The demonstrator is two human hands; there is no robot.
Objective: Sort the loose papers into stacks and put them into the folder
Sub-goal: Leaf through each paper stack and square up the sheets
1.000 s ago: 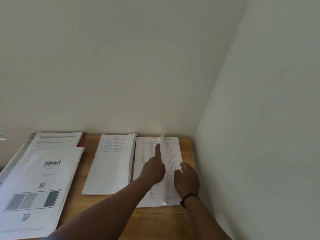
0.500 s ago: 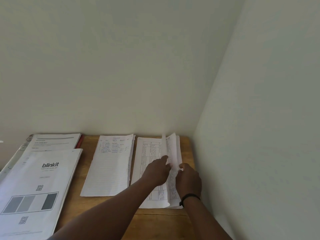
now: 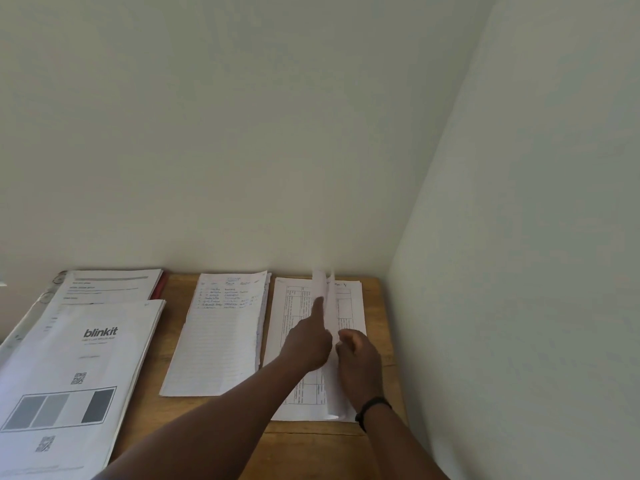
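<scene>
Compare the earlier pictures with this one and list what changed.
The left hand has stretched its forefinger along the raised sheets again, standing them more upright than half a second ago. The right hand keeps its grip on them. The lined stack and blinkit stack stayed put.

- table (image 3: 381, 344): bare wood, warm brown, grain showing, pretty matt
- table-printed stack (image 3: 298, 313): thin white paper, matt, top sheets curl up soft
- lined stack (image 3: 221, 337): ruled paper with handwriting, matt
- blinkit stack (image 3: 79, 368): smooth white printer paper, grey printed blocks
- folder (image 3: 160, 285): red edge, material hard to tell
- wristband (image 3: 372, 407): black, matt
- walls (image 3: 242, 133): flat painted finish, no gloss
</scene>
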